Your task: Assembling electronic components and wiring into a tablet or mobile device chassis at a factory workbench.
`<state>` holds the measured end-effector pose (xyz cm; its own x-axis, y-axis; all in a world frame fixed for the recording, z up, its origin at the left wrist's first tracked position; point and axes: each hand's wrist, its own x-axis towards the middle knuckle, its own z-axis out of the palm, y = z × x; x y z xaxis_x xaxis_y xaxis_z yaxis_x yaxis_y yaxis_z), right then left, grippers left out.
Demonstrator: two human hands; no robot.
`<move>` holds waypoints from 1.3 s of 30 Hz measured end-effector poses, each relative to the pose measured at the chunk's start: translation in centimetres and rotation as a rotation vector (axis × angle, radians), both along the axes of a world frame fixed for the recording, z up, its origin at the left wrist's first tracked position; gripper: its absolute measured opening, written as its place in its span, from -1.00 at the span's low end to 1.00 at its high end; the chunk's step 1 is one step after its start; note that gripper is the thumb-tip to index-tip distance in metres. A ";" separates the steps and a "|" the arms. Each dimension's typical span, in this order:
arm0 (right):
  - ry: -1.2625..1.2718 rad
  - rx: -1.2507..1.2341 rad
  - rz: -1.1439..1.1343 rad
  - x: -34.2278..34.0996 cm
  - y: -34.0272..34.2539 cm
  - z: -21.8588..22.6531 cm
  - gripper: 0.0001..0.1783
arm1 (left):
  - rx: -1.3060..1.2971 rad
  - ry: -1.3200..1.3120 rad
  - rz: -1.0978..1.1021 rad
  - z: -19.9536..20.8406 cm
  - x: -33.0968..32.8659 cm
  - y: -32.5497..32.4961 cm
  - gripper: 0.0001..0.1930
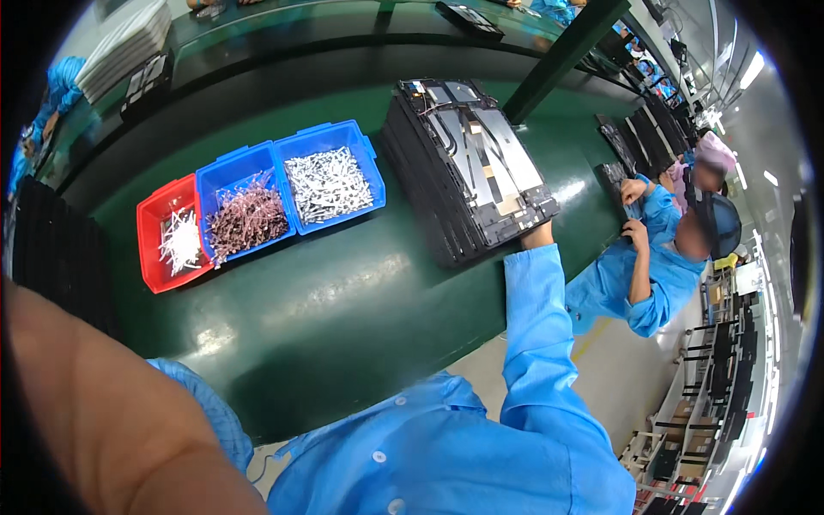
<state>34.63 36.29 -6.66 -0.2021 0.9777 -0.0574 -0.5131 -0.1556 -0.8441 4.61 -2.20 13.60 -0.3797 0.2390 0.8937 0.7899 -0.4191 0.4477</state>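
Note:
A stack of flat black device housings (429, 189) stands on the green workbench. The top housing (489, 154) lies face up, showing silver plates, dark cables and small boards. At its near right corner, my right hand (539, 236) touches the edge, with the fingers hidden behind the housing. My left hand (112, 412) looms very large at the lower left, close to the camera, and its fingers cannot be made out. To the left of the stack sit a blue bin of small silver-white parts (328, 184), a blue bin of pinkish-brown wired parts (249, 215) and a red bin of white pieces (178, 240).
A green post (562, 64) rises behind the stack. Dark panels (60, 249) stand piled at the left edge. Beyond the bench runs a dark conveyor (283, 73). A co-worker in blue (639, 266) handles a panel at the right, near shelving (704, 403).

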 end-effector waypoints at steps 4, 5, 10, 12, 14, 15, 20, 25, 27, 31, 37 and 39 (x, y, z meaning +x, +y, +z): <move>-0.025 0.198 0.083 0.7 0.3 -3.1 -0.69 | 0.073 0.120 0.043 0.7 -1.7 0.3 -0.20; 0.004 0.227 0.095 1.0 -0.1 -3.2 -0.69 | 0.113 0.163 0.065 1.4 -2.5 0.4 -0.20; 0.020 0.281 0.138 3.6 -2.2 -1.7 -0.70 | 0.230 0.248 0.147 7.9 -5.5 -2.2 -0.22; -0.039 0.311 0.168 3.5 -2.2 -1.8 -0.70 | 0.283 0.215 0.194 10.8 -5.6 -2.9 -0.23; -0.162 0.337 0.119 3.3 -0.9 -2.8 -0.70 | 0.341 0.120 0.165 13.0 -4.8 -2.5 -0.24; -0.229 0.337 0.076 2.2 0.0 -3.5 -0.70 | 0.359 0.066 0.132 14.2 -3.9 -2.4 -0.24; -0.404 0.194 -0.100 -3.4 3.0 -3.5 -0.71 | 0.311 -0.051 -0.013 15.0 -0.3 -5.3 -0.26; -0.198 0.297 0.039 1.1 0.4 -2.9 -0.71 | 0.462 0.224 0.174 10.9 -3.0 -2.8 -0.28; -0.091 0.344 0.089 4.0 -2.3 -1.0 -0.71 | 0.530 0.358 0.241 10.2 -5.9 -2.6 -0.29; -0.162 0.275 0.131 0.8 -1.4 -3.2 -0.71 | 0.503 0.348 0.306 9.5 -3.0 0.0 -0.31; -0.151 0.230 0.073 0.4 -1.5 -1.1 -0.67 | 0.468 0.451 0.362 10.2 -7.7 1.8 -0.33; -0.172 0.216 0.033 0.6 -1.3 -1.1 -0.65 | 0.463 0.464 0.373 10.0 -7.7 2.8 -0.34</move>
